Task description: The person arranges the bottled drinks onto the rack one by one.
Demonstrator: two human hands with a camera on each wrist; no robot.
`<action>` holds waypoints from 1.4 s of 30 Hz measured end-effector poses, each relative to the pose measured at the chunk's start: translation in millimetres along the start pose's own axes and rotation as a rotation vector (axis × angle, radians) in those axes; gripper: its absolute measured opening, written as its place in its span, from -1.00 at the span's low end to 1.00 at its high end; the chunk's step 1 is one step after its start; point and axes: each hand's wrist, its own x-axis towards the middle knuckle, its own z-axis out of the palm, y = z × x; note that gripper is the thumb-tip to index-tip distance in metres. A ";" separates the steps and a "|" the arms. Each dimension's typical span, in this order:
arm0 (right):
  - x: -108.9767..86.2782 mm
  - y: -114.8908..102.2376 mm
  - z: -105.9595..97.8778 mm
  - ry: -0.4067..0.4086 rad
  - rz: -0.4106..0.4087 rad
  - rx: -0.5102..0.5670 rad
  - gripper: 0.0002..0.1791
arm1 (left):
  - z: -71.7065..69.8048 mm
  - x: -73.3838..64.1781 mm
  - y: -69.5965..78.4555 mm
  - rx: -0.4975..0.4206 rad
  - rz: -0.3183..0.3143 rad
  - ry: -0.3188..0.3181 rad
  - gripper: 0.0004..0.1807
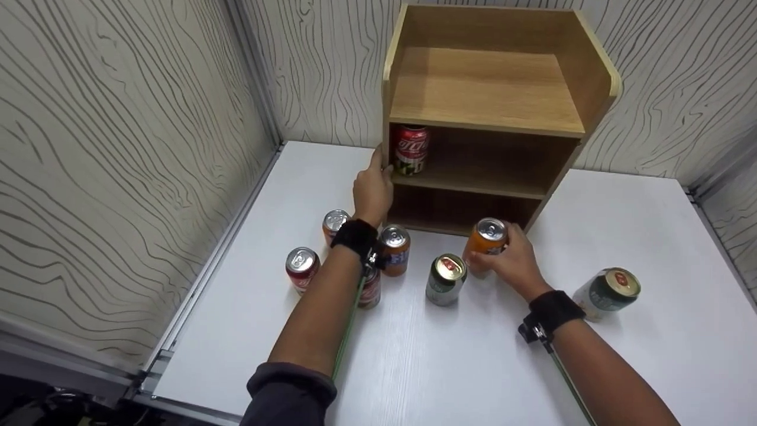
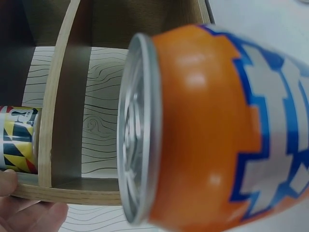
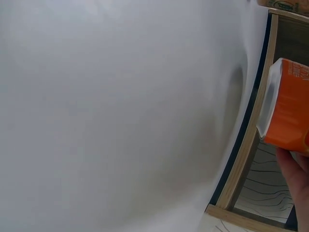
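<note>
My right hand grips an orange soda can in front of the shelf's bottom compartment; the can's base is off the table in the right wrist view. With thumb and fingers on either side, my left hand holds the left side panel of the wooden shelf. A red cola can stands upright in the middle compartment, against that panel. Below my left wrist is another orange can, which looms large in the left wrist view.
Near my left forearm stand an orange can, a red can and a partly hidden red can. One green-and-white can stands between my arms, another right of my right wrist. Patterned walls border the white table.
</note>
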 end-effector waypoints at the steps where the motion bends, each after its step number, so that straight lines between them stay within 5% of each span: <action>1: 2.1 -1.6 1.0 -0.007 0.008 0.001 0.01 | -0.1 0.1 -0.3 0.003 0.006 0.003 -0.47; 9: 18.6 -17.5 8.7 -0.088 0.074 -0.013 0.19 | -0.5 0.9 -1.0 0.033 0.021 0.003 -0.50; 32: 39.6 -19.4 27.9 -0.122 0.040 0.153 0.10 | -0.1 1.3 -0.1 0.038 0.023 0.001 -0.48; 42: 49.4 -26.0 31.4 -0.100 0.061 0.116 0.08 | 0.6 1.5 0.6 0.037 0.014 -0.003 -0.49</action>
